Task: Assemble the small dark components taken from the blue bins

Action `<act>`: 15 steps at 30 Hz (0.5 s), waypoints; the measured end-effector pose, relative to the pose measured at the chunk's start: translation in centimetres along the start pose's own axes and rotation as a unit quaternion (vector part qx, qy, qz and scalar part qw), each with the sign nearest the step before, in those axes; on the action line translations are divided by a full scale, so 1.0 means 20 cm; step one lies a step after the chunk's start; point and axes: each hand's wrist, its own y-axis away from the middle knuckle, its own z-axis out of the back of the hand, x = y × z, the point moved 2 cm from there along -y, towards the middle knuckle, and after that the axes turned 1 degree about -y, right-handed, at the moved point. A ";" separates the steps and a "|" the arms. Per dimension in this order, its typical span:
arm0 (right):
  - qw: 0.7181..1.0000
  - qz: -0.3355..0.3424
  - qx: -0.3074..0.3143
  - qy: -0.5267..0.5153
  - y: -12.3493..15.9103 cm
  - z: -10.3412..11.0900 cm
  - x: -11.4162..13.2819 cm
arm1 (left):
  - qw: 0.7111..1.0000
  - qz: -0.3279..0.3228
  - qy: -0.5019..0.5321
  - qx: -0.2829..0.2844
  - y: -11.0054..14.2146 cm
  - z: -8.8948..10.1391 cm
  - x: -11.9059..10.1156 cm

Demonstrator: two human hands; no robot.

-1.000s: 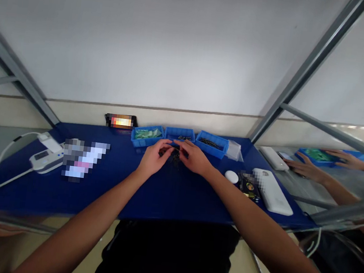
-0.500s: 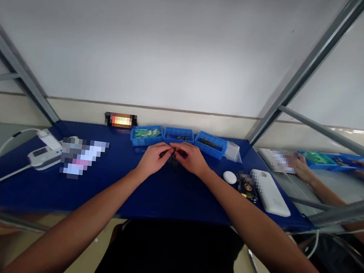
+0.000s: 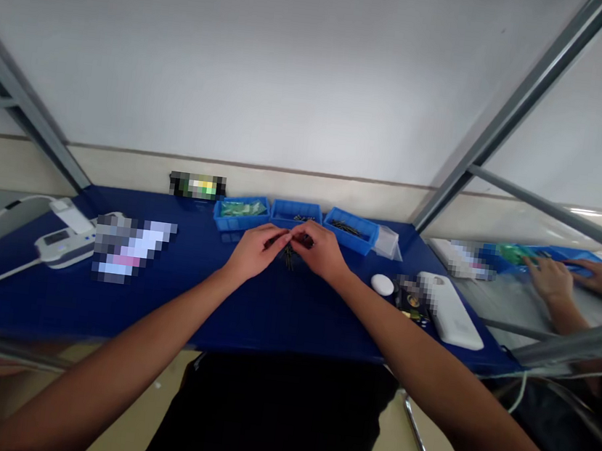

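Observation:
My left hand (image 3: 257,251) and my right hand (image 3: 321,251) meet over the blue table (image 3: 269,309), fingertips pinched together on a small dark part (image 3: 289,255) that hangs between them. It is too small to name. Just behind the hands stand three blue bins: the left bin (image 3: 241,213) holds green boards, the middle bin (image 3: 296,214) holds small dark pieces, the right bin (image 3: 351,230) holds dark thin parts.
A white device with cable (image 3: 62,244) lies at the left. A white round object (image 3: 382,284) and a white power bank (image 3: 449,309) lie at the right, near a clear bag (image 3: 389,242). Another person's hands (image 3: 552,277) work at the neighbouring bench. Metal frame struts (image 3: 487,142) flank the table.
Both hands have stayed pinched together on the small part, shifting slightly up and toward the bins. The neighbour's hands moved to the right.

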 end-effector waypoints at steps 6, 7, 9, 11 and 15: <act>0.999 0.005 0.035 -0.010 0.01 -0.01 -0.01 | 0.998 0.049 0.025 -0.003 0.00 -0.01 0.06; 0.999 0.007 0.037 -0.007 0.01 -0.01 -0.02 | 0.998 0.058 0.035 0.004 0.00 -0.01 0.07; 0.999 0.010 0.038 -0.001 0.00 0.00 -0.01 | 0.997 0.064 0.037 0.014 0.00 -0.02 0.08; 1.000 0.007 0.024 0.004 0.00 0.00 -0.01 | 0.998 0.058 0.021 0.005 0.00 -0.01 0.08; 1.000 -0.010 -0.021 0.010 0.00 0.02 -0.01 | 1.000 0.020 -0.001 -0.022 -0.02 0.00 0.07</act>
